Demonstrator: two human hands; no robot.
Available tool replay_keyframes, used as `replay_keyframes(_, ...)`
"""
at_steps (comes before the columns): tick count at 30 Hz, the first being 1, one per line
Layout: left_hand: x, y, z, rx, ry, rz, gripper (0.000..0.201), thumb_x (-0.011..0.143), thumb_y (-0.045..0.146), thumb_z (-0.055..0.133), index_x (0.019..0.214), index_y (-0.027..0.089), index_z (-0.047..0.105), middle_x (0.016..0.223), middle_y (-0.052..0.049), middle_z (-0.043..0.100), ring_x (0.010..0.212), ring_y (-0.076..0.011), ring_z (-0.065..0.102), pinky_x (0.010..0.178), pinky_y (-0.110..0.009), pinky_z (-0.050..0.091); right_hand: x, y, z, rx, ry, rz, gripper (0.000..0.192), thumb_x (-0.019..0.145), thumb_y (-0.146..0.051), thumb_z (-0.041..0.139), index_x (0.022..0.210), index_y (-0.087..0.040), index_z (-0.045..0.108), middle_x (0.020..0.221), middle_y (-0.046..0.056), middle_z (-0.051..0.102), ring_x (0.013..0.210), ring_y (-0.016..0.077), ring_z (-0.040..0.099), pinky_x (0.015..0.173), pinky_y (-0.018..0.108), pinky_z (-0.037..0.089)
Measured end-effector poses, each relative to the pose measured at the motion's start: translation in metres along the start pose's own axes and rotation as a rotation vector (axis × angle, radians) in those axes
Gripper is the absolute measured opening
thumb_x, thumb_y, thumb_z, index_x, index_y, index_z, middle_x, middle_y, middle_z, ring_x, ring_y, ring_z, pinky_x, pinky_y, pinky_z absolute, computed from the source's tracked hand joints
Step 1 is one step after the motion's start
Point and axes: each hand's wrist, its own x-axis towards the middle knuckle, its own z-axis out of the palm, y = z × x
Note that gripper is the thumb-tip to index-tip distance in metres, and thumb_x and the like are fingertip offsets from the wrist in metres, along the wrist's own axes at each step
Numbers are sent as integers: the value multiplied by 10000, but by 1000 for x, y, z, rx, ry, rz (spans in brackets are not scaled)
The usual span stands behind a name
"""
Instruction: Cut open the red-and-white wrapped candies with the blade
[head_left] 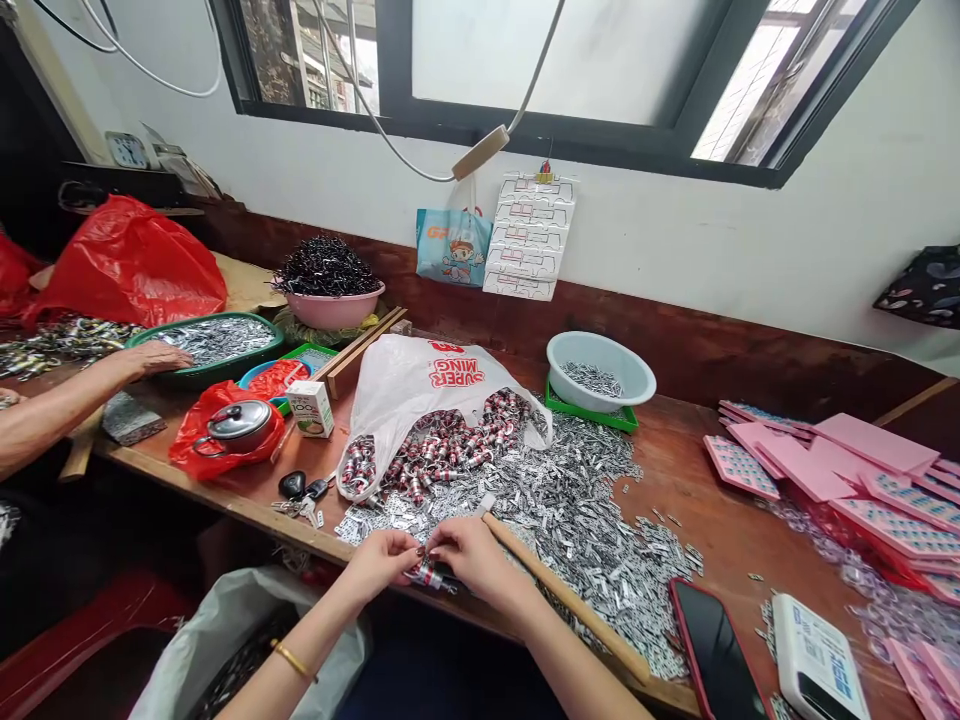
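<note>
At the table's near edge, my left hand (386, 560) and my right hand (472, 558) meet, their fingertips pinched together. What lies between the fingertips is too small to make out. Just below them shows a small striped cylinder (429, 576) in red, silver and black, with a metal end; whether the fingers grip it is hidden. A hammer (566, 598) with a wooden handle lies beside my right hand and under its forearm. Around it spreads a heap of small flat metal pieces (585, 510). Behind, a white plastic bag (397, 385) spills similar striped cylinders (457, 445).
At left, another person's hand (161, 357) touches a green basin (225, 372) of metal pieces. Nearer are a lidded pot (240, 425), a small carton (310, 410) and keys (304, 500). A pale blue basin (637, 378), a phone (716, 650) and pink sheets (877, 445) lie rightward.
</note>
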Motion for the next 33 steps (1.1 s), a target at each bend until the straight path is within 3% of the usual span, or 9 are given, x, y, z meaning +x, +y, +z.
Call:
replay_keyframes(3, -3, 1, 1, 9, -1, 18, 313, 486, 407, 730, 612, 141, 623, 550, 32, 572, 580, -144, 533, 577, -276, 486, -1, -1, 4, -114, 7, -23, 192, 713, -13, 626, 708, -191, 697, 725, 7, 691, 721, 149, 608, 676, 236, 417)
replay_keyframes(8, -6, 3, 3, 31, -5, 49, 223, 545, 362, 663, 574, 152, 595, 545, 33, 559, 586, -145, 530, 578, -266, 477, -12, 3, 15, -156, 156, -93, 205, 753, -7, 601, 757, -199, 674, 759, 16, 663, 767, 160, 590, 702, 250, 420)
replay_keyframes(11, -6, 3, 3, 38, -8, 53, 214, 544, 355, 650, 573, 153, 587, 546, 35, 550, 584, -146, 524, 577, -268, 476, -14, 3, 20, -183, 178, -95, 191, 766, -15, 596, 744, -196, 653, 762, 20, 642, 789, 168, 576, 709, 256, 416)
replay_keyframes(23, -3, 1, 1, 58, -20, 40, 255, 549, 394, 653, 587, 157, 567, 579, 27, 567, 612, -150, 534, 598, -265, 480, 0, -31, 7, -535, -67, 132, 166, 742, -27, 557, 795, -159, 643, 895, 74, 640, 835, 196, 584, 671, 263, 375)
replay_keyframes(29, -1, 6, 0, 66, -30, 4, 308, 500, 433, 688, 547, 166, 541, 535, 51, 519, 567, -131, 501, 573, -251, 467, 7, -36, 9, -595, -99, 172, 132, 732, -55, 594, 810, -141, 657, 918, 111, 658, 825, 231, 608, 638, 281, 381)
replay_keyframes(33, 1, 7, -4, 60, -64, 8, 407, 484, 524, 727, 583, 155, 588, 556, 39, 541, 592, -138, 513, 590, -252, 467, 6, -35, 16, -631, -82, 203, 241, 702, -53, 627, 933, -120, 639, 1005, 144, 637, 912, 271, 594, 673, 307, 405)
